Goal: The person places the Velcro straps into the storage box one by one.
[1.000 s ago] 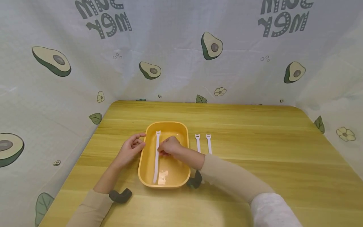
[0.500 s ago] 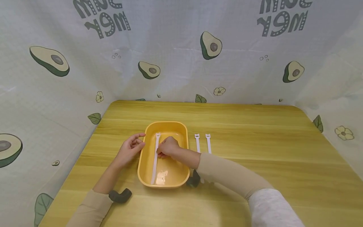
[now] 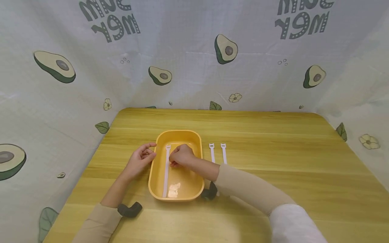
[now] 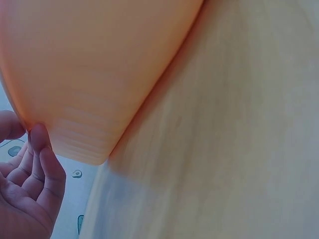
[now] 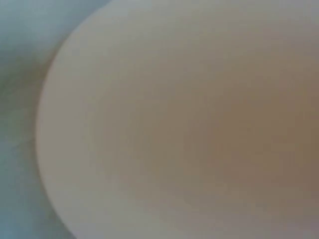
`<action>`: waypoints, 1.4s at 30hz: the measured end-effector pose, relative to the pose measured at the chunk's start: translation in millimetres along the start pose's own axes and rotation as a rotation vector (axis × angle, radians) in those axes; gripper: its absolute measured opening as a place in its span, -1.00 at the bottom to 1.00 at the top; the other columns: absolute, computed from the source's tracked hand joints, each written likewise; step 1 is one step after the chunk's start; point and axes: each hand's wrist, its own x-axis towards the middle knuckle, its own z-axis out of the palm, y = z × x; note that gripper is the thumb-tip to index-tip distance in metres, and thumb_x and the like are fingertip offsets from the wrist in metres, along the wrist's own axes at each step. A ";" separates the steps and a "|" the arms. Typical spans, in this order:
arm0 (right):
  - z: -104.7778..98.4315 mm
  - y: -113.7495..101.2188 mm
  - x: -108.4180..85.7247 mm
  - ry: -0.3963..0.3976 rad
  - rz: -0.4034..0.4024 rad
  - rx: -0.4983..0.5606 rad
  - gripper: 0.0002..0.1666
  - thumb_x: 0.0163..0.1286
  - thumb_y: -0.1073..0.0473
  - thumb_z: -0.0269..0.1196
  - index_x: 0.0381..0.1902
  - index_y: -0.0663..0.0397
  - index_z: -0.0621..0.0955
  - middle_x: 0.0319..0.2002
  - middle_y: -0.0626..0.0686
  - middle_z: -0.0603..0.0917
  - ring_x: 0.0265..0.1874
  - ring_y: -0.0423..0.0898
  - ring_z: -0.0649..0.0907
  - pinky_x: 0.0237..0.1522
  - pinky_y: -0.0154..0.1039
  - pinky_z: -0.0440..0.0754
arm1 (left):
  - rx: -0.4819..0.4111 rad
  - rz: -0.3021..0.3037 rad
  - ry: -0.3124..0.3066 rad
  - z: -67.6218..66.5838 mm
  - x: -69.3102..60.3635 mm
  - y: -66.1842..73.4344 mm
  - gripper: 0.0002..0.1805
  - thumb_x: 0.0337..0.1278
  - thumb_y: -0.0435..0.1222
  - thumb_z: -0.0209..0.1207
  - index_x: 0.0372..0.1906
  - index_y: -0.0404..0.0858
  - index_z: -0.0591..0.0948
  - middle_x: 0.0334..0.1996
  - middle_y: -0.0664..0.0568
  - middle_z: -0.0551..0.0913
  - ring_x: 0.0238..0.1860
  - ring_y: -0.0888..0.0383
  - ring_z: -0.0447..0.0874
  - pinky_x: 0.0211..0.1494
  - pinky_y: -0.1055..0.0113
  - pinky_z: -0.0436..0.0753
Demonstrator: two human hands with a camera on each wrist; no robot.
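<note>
One white strap [image 3: 166, 173] lies lengthwise in the yellow tray [image 3: 179, 199], left of centre, its slotted end farthest from me. My left hand [image 3: 139, 160], fingers half bent, holds the tray's left rim by the fingertips. My right hand [image 3: 183, 156] has its fingers curled just beside the strap; whether it pinches the strap, I cannot tell. Two more straps [image 3: 212, 153] lie to the tray's right. I'd do best to brace the rim, settle the strap flat, then lift away without dragging it.

Soft light, glare inside tray [image 3: 186, 184]; right-wrist view blurred, apparently defocused
</note>
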 end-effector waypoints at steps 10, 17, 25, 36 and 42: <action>-43.1 -14.5 -29.1 -0.082 -0.061 0.203 -0.75 0.28 0.43 0.24 -0.10 0.47 0.55 -0.20 0.37 0.67 -0.54 -0.11 0.70 -0.32 -0.21 0.70 | 0.007 -0.005 0.010 1.6 -0.4 1.6 -0.58 0.37 -0.43 0.09 0.24 -0.53 0.37 -0.29 -0.29 0.54 -0.44 0.25 0.53 -0.31 0.44 0.57; -90.6 2.7 -48.5 -0.015 -0.097 0.296 -0.66 0.34 0.39 0.19 0.00 0.55 0.48 -0.36 0.16 0.66 -0.51 -0.15 0.69 -0.30 -0.27 0.69 | -0.001 -0.002 0.000 3.8 0.7 0.4 -0.57 0.36 -0.42 0.10 0.23 -0.54 0.37 -0.30 -0.27 0.54 -0.44 0.25 0.52 -0.32 0.45 0.54; -135.9 34.5 -55.3 0.084 -0.085 0.306 -0.64 0.39 0.36 0.16 0.03 0.58 0.45 -0.36 0.08 0.66 -0.46 -0.18 0.68 -0.27 -0.30 0.68 | 0.020 0.017 0.018 1.3 -0.6 -2.1 -0.58 0.36 -0.42 0.10 0.23 -0.53 0.38 -0.32 -0.23 0.55 -0.44 0.27 0.53 -0.34 0.47 0.55; -160.5 65.6 -54.5 0.170 -0.011 0.256 -0.67 0.43 0.35 0.13 0.02 0.56 0.45 -0.39 0.03 0.68 -0.47 -0.22 0.67 -0.30 -0.36 0.66 | 0.004 0.030 0.006 0.0 -2.3 -1.0 -0.57 0.36 -0.43 0.09 0.23 -0.56 0.36 -0.35 -0.11 0.56 -0.44 0.27 0.54 -0.33 0.44 0.57; -162.6 77.1 -50.7 0.227 0.004 0.174 -0.70 0.41 0.34 0.17 -0.03 0.51 0.49 -0.43 -0.01 0.67 -0.48 -0.22 0.66 -0.38 -0.38 0.65 | 0.022 0.022 0.014 0.5 -1.7 0.0 -0.58 0.36 -0.43 0.10 0.22 -0.54 0.38 -0.34 -0.15 0.56 -0.44 0.27 0.53 -0.33 0.44 0.56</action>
